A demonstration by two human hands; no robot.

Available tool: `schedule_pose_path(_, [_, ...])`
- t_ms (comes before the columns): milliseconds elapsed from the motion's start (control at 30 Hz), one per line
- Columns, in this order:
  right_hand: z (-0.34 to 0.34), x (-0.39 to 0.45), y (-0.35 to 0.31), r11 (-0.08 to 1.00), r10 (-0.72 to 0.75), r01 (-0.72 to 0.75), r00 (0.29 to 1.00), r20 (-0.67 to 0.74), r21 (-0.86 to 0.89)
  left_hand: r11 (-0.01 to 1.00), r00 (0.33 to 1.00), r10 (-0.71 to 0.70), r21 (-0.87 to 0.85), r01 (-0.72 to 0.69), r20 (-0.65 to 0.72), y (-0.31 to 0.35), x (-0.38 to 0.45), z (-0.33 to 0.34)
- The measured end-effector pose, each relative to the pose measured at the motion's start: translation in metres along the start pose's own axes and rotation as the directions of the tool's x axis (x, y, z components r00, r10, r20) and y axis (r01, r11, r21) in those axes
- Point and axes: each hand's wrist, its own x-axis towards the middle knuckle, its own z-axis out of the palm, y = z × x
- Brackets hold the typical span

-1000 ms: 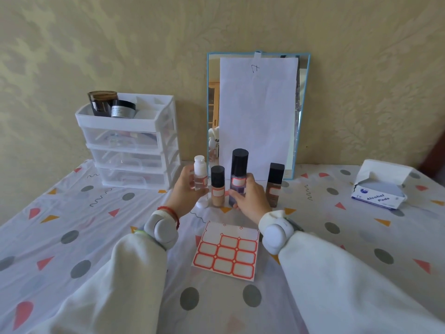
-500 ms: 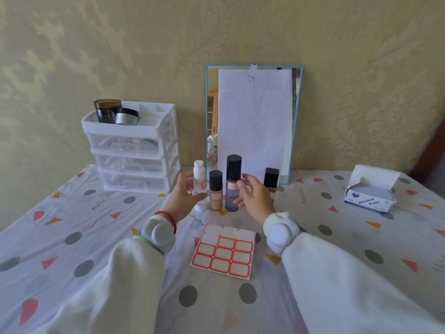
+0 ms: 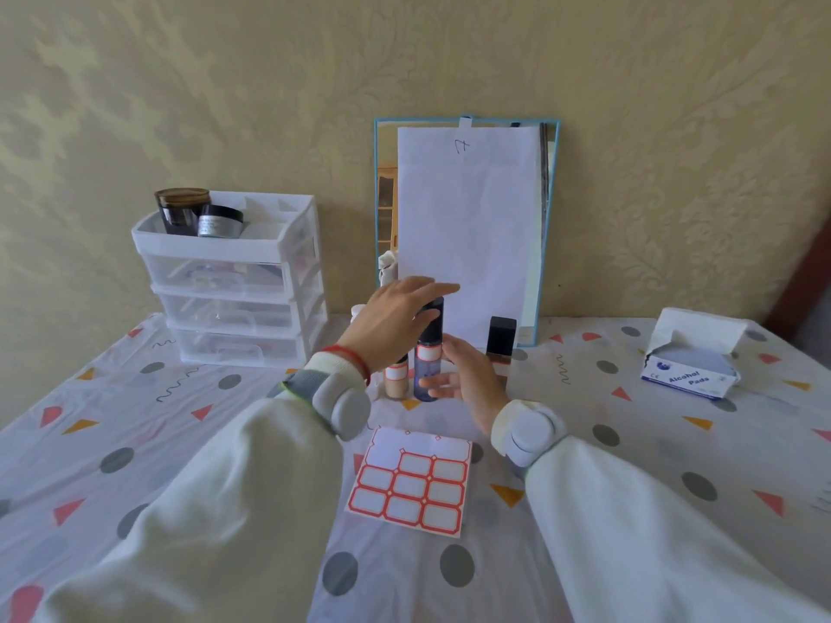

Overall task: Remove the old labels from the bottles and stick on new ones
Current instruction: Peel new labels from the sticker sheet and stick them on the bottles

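A tall purple bottle (image 3: pixel 426 375) with a black cap and a red-framed label stands in a row at the table's middle. My left hand (image 3: pixel 392 321) hovers over its cap with fingers stretched out and the thumb near the cap. My right hand (image 3: pixel 467 380) is beside the bottle's lower body, fingers relaxed and spread, fingertips at or just touching it. A short beige bottle (image 3: pixel 396 382) with a label stands to its left, and a brown bottle (image 3: pixel 500 341) with a square black cap to its right. A small white bottle (image 3: pixel 357 310) is mostly hidden behind my left hand. A sheet of red-bordered blank labels (image 3: pixel 411 484) lies nearer me.
A white three-drawer unit (image 3: pixel 238 285) with two dark jars (image 3: pixel 182 211) on top stands at the back left. A blue-framed mirror (image 3: pixel 551 227) covered by white paper leans on the wall. An open box of alcohol pads (image 3: pixel 690 375) sits at the right.
My left hand let go of the small white bottle and rose over the tall bottle's cap. My right hand released the tall bottle and its fingers spread beside it.
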Motion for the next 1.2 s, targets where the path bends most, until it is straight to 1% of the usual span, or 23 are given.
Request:
schedule_pose_path(67, [-0.001,0.002,0.000,1.000,0.011,-0.011,1.000,0.009,-0.003,1.000,1.000,-0.021,-0.016,0.022,0.015,-0.001,0.006,0.003])
schedule_pose_path(200, [-0.001,0.006,0.008,0.999,-0.029,0.030,0.999,0.026,-0.037,0.994,0.999,-0.038,-0.107,0.037,-0.014,-0.004,0.004,0.004])
schedule_pose_path(300, [0.000,0.010,0.012,0.999,-0.014,0.013,1.000,-0.027,-0.035,0.990,0.999,-0.023,-0.137,0.018,-0.036,-0.005,0.001,0.001])
schedule_pose_path(400, [-0.002,0.009,0.020,0.996,-0.021,0.015,0.997,-0.071,-0.085,0.989,0.999,-0.019,-0.148,0.011,-0.051,-0.003,-0.001,0.001])
schedule_pose_path(467, [-0.002,0.006,0.026,0.994,-0.045,0.035,0.994,-0.096,-0.106,0.987,0.998,-0.028,-0.158,0.019,-0.052,-0.002,-0.002,0.003])
schedule_pose_path(533, [-0.005,0.002,0.028,0.980,-0.098,0.064,0.979,-0.177,-0.188,0.986,0.998,-0.043,-0.165,0.036,-0.043,-0.002,-0.002,0.004])
schedule_pose_path(600, [-0.011,-0.005,0.026,0.957,-0.181,0.116,0.954,-0.237,-0.266,0.983,0.998,-0.058,-0.177,0.053,-0.028,-0.001,-0.001,0.004])
schedule_pose_path(667, [-0.023,-0.012,0.022,0.942,-0.270,0.192,0.922,-0.279,-0.275,0.980,0.997,-0.079,-0.186,0.074,-0.021,-0.001,0.000,0.005])
schedule_pose_path(700, [-0.030,-0.016,0.020,0.936,-0.307,0.223,0.894,-0.326,-0.271,0.978,0.996,-0.094,-0.185,0.090,-0.009,-0.002,0.001,0.005])
schedule_pose_path(767, [-0.043,-0.021,0.016,0.915,-0.379,0.253,0.806,-0.455,-0.313,0.978,0.993,-0.116,-0.173,0.118,0.021,-0.002,0.001,0.006])
schedule_pose_path(800, [-0.050,-0.021,0.015,0.906,-0.401,0.250,0.764,-0.506,-0.341,0.979,0.993,-0.119,-0.162,0.121,0.022,-0.001,0.000,0.006])
schedule_pose_path(833, [-0.054,-0.021,0.014,0.905,-0.402,0.234,0.744,-0.534,-0.354,0.981,0.993,-0.118,-0.153,0.117,0.005,-0.002,-0.002,0.007])
schedule_pose_path(867, [-0.059,-0.019,0.014,0.908,-0.386,0.208,0.750,-0.536,-0.364,0.982,0.993,-0.116,-0.155,0.110,-0.032,-0.002,-0.004,0.008])
schedule_pose_path(900, [-0.063,-0.015,0.015,0.908,-0.364,0.172,0.776,-0.515,-0.382,0.981,0.990,-0.114,-0.166,0.099,-0.082,-0.002,-0.006,0.008])
schedule_pose_path(967, [-0.068,-0.007,0.018,0.899,-0.289,0.095,0.862,-0.416,-0.427,0.981,0.980,-0.104,-0.180,0.072,-0.172,-0.004,-0.011,0.007])
schedule_pose_path(1033, [-0.071,-0.001,0.022,0.909,-0.205,0.066,0.930,-0.304,-0.412,0.982,0.973,-0.099,-0.178,0.063,-0.206,-0.006,-0.016,0.005])
schedule_pose_path(1100, [-0.072,0.003,0.027,0.918,-0.202,0.097,0.949,-0.242,-0.384,0.981,0.974,-0.098,-0.183,0.060,-0.205,-0.007,-0.020,0.002])
schedule_pose_path(1200, [-0.071,0.003,0.027,0.897,-0.241,0.141,0.951,-0.196,-0.418,0.983,0.965,-0.100,-0.172,0.058,-0.244,-0.009,-0.024,-0.002])
